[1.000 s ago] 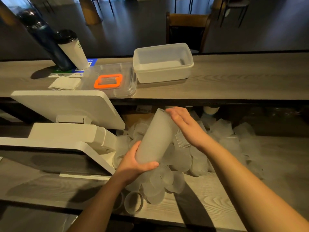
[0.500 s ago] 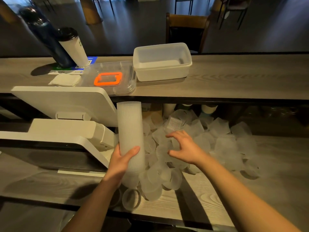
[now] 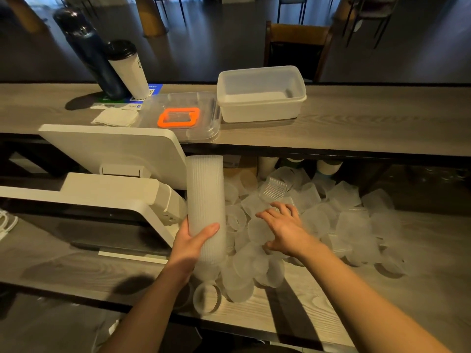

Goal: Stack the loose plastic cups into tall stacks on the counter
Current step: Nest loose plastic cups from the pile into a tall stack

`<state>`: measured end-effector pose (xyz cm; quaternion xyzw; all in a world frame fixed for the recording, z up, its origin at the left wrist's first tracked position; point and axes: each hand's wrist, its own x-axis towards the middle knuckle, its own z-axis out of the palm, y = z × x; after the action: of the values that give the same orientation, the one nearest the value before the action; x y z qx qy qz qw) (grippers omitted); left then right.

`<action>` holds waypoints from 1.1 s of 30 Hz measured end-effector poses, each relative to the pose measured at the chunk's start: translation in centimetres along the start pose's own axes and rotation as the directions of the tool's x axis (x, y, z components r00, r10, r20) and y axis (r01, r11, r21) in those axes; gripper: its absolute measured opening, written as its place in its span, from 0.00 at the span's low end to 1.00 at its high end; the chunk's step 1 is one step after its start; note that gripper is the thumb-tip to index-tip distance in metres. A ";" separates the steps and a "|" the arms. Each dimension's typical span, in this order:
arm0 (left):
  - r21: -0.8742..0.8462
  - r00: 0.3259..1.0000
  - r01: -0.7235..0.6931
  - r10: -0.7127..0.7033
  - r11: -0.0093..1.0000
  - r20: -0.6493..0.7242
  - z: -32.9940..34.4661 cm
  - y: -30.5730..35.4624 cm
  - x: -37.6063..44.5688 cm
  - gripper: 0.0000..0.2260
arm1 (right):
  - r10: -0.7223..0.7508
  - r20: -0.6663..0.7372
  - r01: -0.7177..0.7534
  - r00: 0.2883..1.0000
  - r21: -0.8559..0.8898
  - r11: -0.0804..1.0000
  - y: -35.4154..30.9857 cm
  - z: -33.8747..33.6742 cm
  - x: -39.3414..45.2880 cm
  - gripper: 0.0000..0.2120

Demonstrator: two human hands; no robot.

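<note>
Dim café floor and chairs lie beyond a two-level wooden counter (image 3: 369, 128). On its upper shelf, from the left, stand a dark flask (image 3: 89, 50) and a lidded tumbler (image 3: 128, 68), then a clear lid (image 3: 183, 117) with an orange frame, then a white tub (image 3: 261, 94). Below the shelf at the left is a white till screen (image 3: 112, 154).

Just right of the screen, the left hand (image 3: 192, 244) grips one tall stack (image 3: 206, 207) of nested cups low down, thumb across the front and fingers hidden behind; the stack is roughly upright, its base down among the loose ones. That single stack looks like the only finished work in view.

Further right, a broad pile of loose cups (image 3: 318, 215) covers the lower counter, lying on their sides and tumbled over one another, some reaching back under the shelf. Most of the job seems to remain.

Over the middle of the pile the right hand (image 3: 283, 226) is spread wide, palm down, fingers fanned and slightly bent, holding nothing; whether the fingertips touch a cup I cannot tell. It looks poised to pick up the next cup for the stack.
</note>
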<state>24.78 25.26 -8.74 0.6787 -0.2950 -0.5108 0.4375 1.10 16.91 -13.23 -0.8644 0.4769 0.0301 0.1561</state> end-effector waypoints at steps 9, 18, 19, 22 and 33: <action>-0.004 1.000 0.010 -0.010 1.000 -0.006 -0.4 0.2 -0.1 0.43 | 0.094 -0.103 -0.039 0.990 0.437 0.899 0.2 -2.8 0.0 0.30; 0.092 0.999 -0.041 0.038 0.995 0.033 -0.2 0.5 0.0 0.37 | 0.444 -0.022 0.042 0.896 0.999 -0.035 -0.2 -5.4 0.4 0.28; 0.112 0.998 -0.051 0.046 0.992 0.045 -0.2 0.7 0.0 0.36 | 0.456 -0.010 0.055 0.890 0.995 -0.084 -0.1 -5.7 0.3 0.29; 0.192 0.994 -0.091 0.076 0.977 0.083 0.0 0.9 -0.1 0.34 | 0.487 -0.004 0.113 0.873 0.974 -0.195 0.5 -7.0 0.3 0.26; 0.558 0.964 -0.260 0.182 0.788 0.191 0.6 1.0 0.2 0.39 | 0.407 -0.262 0.216 0.875 0.964 0.156 -0.4 -11.7 -0.5 0.13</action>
<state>24.34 24.48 -7.93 0.7061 -0.5409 -0.3842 0.2475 0.04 14.06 -1.95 -0.4980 0.4584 -0.4844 0.5542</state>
